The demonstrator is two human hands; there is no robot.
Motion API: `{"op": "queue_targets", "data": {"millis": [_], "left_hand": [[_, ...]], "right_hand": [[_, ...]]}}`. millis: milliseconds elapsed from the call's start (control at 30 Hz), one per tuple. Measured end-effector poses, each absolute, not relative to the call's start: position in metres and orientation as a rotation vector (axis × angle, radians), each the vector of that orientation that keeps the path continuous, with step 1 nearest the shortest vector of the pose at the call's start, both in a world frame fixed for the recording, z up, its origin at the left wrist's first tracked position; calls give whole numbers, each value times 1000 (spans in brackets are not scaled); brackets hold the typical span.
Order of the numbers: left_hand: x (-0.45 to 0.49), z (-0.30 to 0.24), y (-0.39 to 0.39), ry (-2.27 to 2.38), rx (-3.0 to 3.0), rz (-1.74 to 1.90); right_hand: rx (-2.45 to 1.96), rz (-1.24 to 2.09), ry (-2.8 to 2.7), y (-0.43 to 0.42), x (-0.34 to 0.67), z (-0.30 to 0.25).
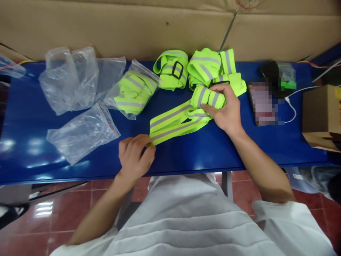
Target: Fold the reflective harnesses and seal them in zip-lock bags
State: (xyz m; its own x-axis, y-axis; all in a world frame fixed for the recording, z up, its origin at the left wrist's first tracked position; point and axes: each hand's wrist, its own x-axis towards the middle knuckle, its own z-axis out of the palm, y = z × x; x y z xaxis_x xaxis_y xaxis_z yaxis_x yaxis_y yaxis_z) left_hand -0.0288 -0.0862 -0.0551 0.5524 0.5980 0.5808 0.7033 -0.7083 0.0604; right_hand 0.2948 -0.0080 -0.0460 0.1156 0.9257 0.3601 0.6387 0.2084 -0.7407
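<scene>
A neon-yellow reflective strap (174, 122) with grey stripes stretches between my two hands over the blue table. My right hand (226, 108) is closed around its bunched, partly rolled end. The fingers of my left hand (137, 153) pinch the looped end at the lower left. Just behind my right hand are a rolled reflective strap with a black buckle (170, 70) and a pile of folded straps (206, 65). To the left lies a clear zip bag (133, 90) with a yellow strap inside. A flat clear zip bag (85, 133) rests left of my left hand.
More clear plastic bags (71, 80) lie at the back left of the blue table (197, 156). On the right are a phone (262, 103), a white cable (294, 110) and a cardboard box (321, 113). Large cardboard (119, 28) stands along the back edge.
</scene>
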Motion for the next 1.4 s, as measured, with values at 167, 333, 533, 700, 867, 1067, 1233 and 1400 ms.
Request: {"op": "queue_targets", "data": {"millis": [167, 333, 533, 700, 867, 1067, 1233, 1400], "left_hand": [[-27, -39, -71, -1011, -2924, -438], [-17, -20, -54, -808, -3132, -473], [16, -33, -29, -671, -3388, -488], [18, -44, -36, -863, -3389, -359], [0, -43, -54, -956, -3394, -252], [-8, -42, -62, -1059, -3134, -440], [0, -36, -58, -996, -3065, -215], [17, -9, -54, -912, -3062, 123]], "right_hand": [[-1485, 424, -1612, -7, 297, -46], [-1462, 476, -1623, -5, 297, -47], [-1454, 484, -1651, -4, 300, -47], [-1434, 465, -1646, -5, 300, -47], [-1446, 476, -1642, -6, 298, -48], [-1456, 471, -1644, -7, 296, -48], [-1443, 442, -1650, -7, 296, -46], [-1471, 416, -1668, -8, 295, -44]]}}
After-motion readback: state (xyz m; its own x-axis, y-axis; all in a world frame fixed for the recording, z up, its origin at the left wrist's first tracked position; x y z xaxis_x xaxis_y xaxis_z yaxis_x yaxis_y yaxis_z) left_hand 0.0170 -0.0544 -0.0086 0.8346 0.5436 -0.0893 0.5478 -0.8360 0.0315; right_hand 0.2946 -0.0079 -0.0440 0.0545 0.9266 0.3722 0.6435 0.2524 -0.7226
